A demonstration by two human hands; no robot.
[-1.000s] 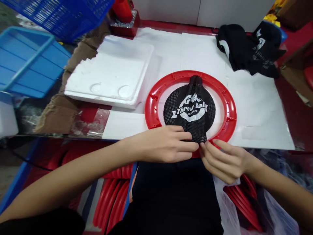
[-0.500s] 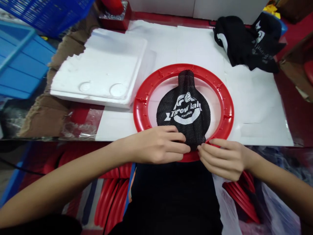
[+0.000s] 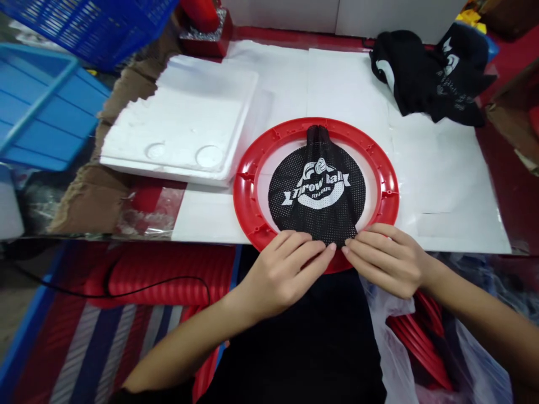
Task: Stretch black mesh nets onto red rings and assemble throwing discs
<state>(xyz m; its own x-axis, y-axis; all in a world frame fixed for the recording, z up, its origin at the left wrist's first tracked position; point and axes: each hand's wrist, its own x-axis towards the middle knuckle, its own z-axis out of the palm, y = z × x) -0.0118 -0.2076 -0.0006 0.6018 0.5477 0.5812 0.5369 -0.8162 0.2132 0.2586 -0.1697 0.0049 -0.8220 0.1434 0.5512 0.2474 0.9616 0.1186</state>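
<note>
A red plastic ring (image 3: 381, 163) lies at the front edge of the table, small pegs and ribs showing on its upper face. Across its opening stretches a black mesh net (image 3: 290, 174) with a white printed logo. The net's far end is bunched at the ring's far rim. My left hand (image 3: 290, 266) pinches the net's near edge against the near rim. Close beside it, my right hand (image 3: 387, 258) pinches the same edge a little to the right. Both sets of fingertips partly cover the near rim, and the thumbs almost meet.
A white foam block (image 3: 181, 118) sits left of the ring on white sheets (image 3: 438, 163). Black printed fabric pieces (image 3: 425, 73) lie at the back right. Blue baskets (image 3: 54, 106) stand left; stacked red rings (image 3: 168, 275) lie below the table.
My left forearm has swung lower, and the left thumb now presses on the net's near edge. My right hand stays at nearly the same spot. The net looks drawn flatter.
</note>
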